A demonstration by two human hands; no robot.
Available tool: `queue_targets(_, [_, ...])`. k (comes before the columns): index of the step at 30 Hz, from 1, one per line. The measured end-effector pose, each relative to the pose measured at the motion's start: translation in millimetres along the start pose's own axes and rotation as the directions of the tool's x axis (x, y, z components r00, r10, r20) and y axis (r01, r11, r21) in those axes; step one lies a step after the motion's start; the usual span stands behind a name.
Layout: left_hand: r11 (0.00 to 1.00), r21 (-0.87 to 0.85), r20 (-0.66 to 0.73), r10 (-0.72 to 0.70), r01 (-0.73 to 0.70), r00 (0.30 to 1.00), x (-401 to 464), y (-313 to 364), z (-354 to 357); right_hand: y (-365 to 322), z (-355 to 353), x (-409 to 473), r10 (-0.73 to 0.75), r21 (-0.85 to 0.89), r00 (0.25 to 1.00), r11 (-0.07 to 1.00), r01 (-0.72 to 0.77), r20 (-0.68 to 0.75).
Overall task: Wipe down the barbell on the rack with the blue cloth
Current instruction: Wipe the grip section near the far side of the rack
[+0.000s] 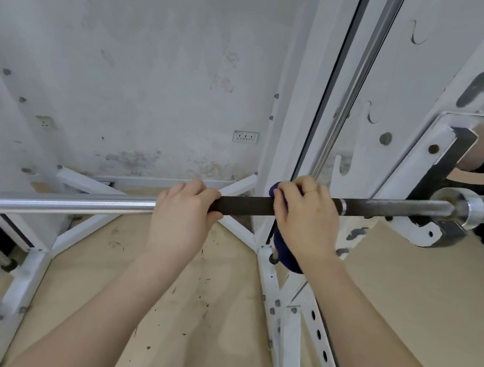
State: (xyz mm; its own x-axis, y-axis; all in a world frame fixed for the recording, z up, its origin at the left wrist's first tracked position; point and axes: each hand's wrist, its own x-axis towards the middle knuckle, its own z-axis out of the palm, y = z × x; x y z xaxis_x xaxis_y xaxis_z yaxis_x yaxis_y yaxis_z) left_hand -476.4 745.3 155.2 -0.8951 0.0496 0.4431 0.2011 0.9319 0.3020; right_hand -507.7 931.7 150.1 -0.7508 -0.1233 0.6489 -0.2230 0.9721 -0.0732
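Hands first: my left hand is curled bare round the barbell, steadying it, and my right hand clamps the blue cloth around the shaft just beside it, a tail of cloth hanging below. The cloth looks soft and light, so it should wrap easily. The bar, lying across the rack, is stiff and probably heavy; its dark section likely grips better than the smooth chrome.
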Motion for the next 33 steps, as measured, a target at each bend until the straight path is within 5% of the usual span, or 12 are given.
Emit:
queue_targets(4, [1.000, -0.023, -0.010, 0.003, -0.003, 1.000, 0, -2, 1, 40, 1, 1, 0.160, -0.076, 0.987, 0.984, -0.159, 0.008])
queue_targets(8, [1.000, 0.006, 0.012, 0.017, -0.017, 1.000, -1, 1, 1, 2, -1, 5, 0.255, -0.107, 0.967, 0.962, -0.253, 0.010])
queue_targets(15, [0.999, -0.021, 0.043, 0.048, -0.047, 0.998, 0, -1, -9, -55, -3, -2, 0.004, 0.066, 0.994, 0.998, -0.011, 0.112])
queue_targets(21, [0.998, -0.038, 0.107, 0.051, -0.047, 0.993, -10, -23, -30, -27, -4, 15, 0.315, -0.034, 0.943, 0.949, -0.313, 0.111])
queue_targets(26, [0.999, -0.049, 0.058, 0.024, -0.021, 0.998, -9, -48, -43, -123, 0, 6, 0.153, 0.056, 0.978, 0.985, -0.162, 0.139])
queue_targets(30, [0.995, -0.048, 0.036, 0.089, -0.087, 0.995, -9, -60, -40, -125, 3, 0, -0.003, 0.095, 0.994, 0.995, -0.008, 0.114])
queue_targets(33, [0.989, -0.093, 0.026, 0.116, -0.113, 0.993, -9, -66, -40, -95, -2, 2, 0.199, -0.007, 0.970, 0.980, -0.200, 0.143])
